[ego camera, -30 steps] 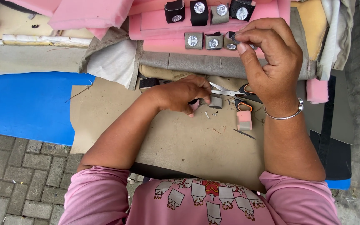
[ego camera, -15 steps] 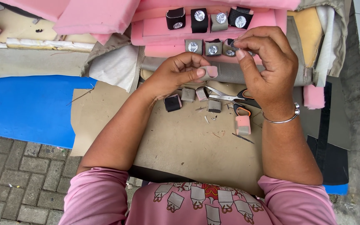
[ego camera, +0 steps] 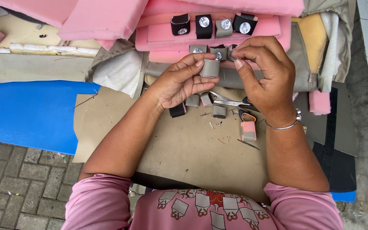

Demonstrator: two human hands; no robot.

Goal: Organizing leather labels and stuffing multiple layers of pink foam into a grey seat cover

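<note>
a small grey fabric-wrapped foam block [ego camera: 211, 68] is clamped between thumb and fingers of the left hand [ego camera: 179, 81], raised above the tan fabric-covered worktop [ego camera: 179, 149]. just right of it, the right hand [ego camera: 263, 72] is closed in a pinch, fingertips pressed together beside the block; whether anything is held cannot be told. the block seems to be mid-finishing, and steady fine pinching is called for. below both hands, orange-handled steel scissors [ego camera: 231, 103] and loose blocks are seen. no containers are seen; finished blocks are set on pink foam sheets [ego camera: 162, 36] beyond the hands.
</note>
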